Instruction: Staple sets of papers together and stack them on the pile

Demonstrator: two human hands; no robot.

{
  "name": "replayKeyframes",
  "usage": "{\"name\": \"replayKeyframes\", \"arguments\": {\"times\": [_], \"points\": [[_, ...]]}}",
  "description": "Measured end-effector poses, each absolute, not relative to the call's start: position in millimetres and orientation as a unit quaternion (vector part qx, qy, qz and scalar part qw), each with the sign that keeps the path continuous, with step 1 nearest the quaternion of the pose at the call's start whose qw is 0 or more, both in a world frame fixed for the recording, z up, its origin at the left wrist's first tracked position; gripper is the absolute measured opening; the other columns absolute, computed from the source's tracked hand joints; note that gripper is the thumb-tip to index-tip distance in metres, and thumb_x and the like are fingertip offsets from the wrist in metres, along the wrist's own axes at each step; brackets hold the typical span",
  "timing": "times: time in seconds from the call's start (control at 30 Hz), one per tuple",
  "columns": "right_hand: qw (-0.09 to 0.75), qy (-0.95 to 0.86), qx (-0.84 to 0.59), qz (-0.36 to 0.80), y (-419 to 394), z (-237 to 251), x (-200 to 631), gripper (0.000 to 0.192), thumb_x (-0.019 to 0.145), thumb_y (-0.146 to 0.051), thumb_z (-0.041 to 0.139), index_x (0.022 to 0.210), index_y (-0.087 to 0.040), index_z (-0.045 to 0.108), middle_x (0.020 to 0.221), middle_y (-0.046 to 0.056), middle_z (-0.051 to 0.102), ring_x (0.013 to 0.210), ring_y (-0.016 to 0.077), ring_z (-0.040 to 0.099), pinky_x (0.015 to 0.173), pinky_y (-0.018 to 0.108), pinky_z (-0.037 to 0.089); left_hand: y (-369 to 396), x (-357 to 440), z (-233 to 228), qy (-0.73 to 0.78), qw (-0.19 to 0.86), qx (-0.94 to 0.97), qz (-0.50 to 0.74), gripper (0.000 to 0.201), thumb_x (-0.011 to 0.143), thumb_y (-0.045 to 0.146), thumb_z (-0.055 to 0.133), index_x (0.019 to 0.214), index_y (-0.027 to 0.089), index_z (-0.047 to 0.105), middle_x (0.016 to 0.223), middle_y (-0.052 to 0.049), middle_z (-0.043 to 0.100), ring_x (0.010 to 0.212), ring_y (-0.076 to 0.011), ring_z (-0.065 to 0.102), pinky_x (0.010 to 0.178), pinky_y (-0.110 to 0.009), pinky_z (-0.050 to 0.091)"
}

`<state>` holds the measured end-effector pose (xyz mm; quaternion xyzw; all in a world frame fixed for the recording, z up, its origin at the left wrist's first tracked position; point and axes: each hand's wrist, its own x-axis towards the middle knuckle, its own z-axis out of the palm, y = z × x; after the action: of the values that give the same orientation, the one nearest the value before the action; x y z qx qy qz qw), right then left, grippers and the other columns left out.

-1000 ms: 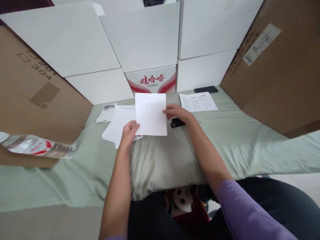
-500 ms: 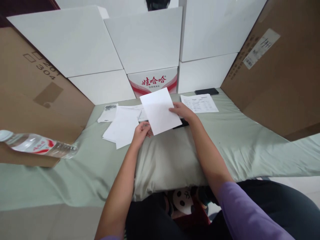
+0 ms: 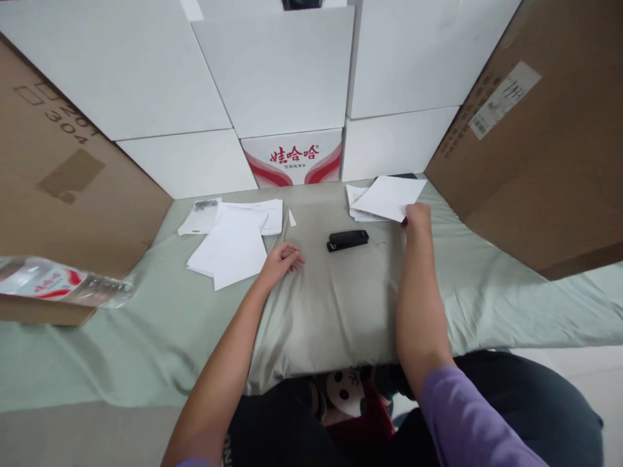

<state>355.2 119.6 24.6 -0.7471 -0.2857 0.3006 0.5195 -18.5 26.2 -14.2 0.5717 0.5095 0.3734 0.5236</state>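
Observation:
My right hand (image 3: 417, 216) pinches a blank white sheet (image 3: 389, 196) by its near corner, just over the printed paper stack (image 3: 354, 206) at the far right of the green-covered surface. My left hand (image 3: 282, 258) rests on the cloth with fingers loosely spread and holds nothing. It lies beside a loose pile of white sheets (image 3: 228, 245). A black stapler (image 3: 347, 240) sits between my two hands. A small paper scrap (image 3: 291, 218) lies behind my left hand.
White boxes (image 3: 277, 71) and brown cartons (image 3: 540, 130) wall in the back and sides. A red-printed box (image 3: 292, 157) stands at the back centre. A water bottle (image 3: 58, 283) lies on the left carton. A small bag with dark bits (image 3: 200, 214) sits far left. A dark phone edge (image 3: 396, 176) peeks behind the held sheet.
My left hand let go of the white sheet and dropped to the cloth. My right hand carried the sheet to the right, over the printed stack. The stapler is now uncovered.

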Motion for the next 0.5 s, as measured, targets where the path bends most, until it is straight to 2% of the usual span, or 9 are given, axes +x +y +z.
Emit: {"name": "replayKeyframes", "arguments": {"times": [0.17,0.27,0.4,0.5], "points": [[0.494,-0.273,-0.753,0.339,122.2,22.6,345.1,0.014,0.077,-0.007,0.048,0.083,-0.018,0.054,0.054,0.000,0.049,0.043,0.0141,0.048,0.041,0.025,0.037,26.2,-19.0,-14.7,0.513,0.526,0.570,0.368,0.037,0.076,0.049,0.066,0.091,0.018,0.054,0.079,-0.007,0.074,0.055,-0.0135,0.064,0.047,-0.023,0.038],[0.473,-0.293,-0.750,0.358,123.9,21.6,340.5,0.015,0.073,-0.006,0.052,0.075,-0.020,0.051,0.050,-0.002,0.045,0.042,0.0139,0.046,0.042,0.025,0.038,26.8,-19.9,-17.1,0.512,0.524,0.576,0.362,0.036,0.077,0.049,0.066,0.090,0.018,0.054,0.080,-0.007,0.074,0.056,-0.0136,0.064,0.047,-0.023,0.038],[0.466,-0.331,-0.750,0.334,123.0,22.9,342.9,0.017,0.068,-0.004,0.053,0.069,-0.021,0.051,0.049,-0.004,0.041,0.044,0.0130,0.043,0.045,0.026,0.039,27.5,-20.7,-19.0,0.508,0.520,0.589,0.354,0.032,0.079,0.047,0.064,0.091,0.019,0.054,0.081,-0.006,0.074,0.058,-0.0136,0.064,0.048,-0.023,0.038],[0.420,-0.410,-0.758,0.284,129.3,30.3,356.9,0.018,0.068,-0.002,0.050,0.070,-0.019,0.055,0.053,-0.002,0.045,0.048,0.0136,0.046,0.049,0.026,0.039,27.6,-20.3,-19.2,0.506,0.510,0.608,0.338,0.028,0.080,0.045,0.062,0.090,0.019,0.055,0.080,-0.005,0.073,0.059,-0.0139,0.063,0.048,-0.023,0.037]]}}
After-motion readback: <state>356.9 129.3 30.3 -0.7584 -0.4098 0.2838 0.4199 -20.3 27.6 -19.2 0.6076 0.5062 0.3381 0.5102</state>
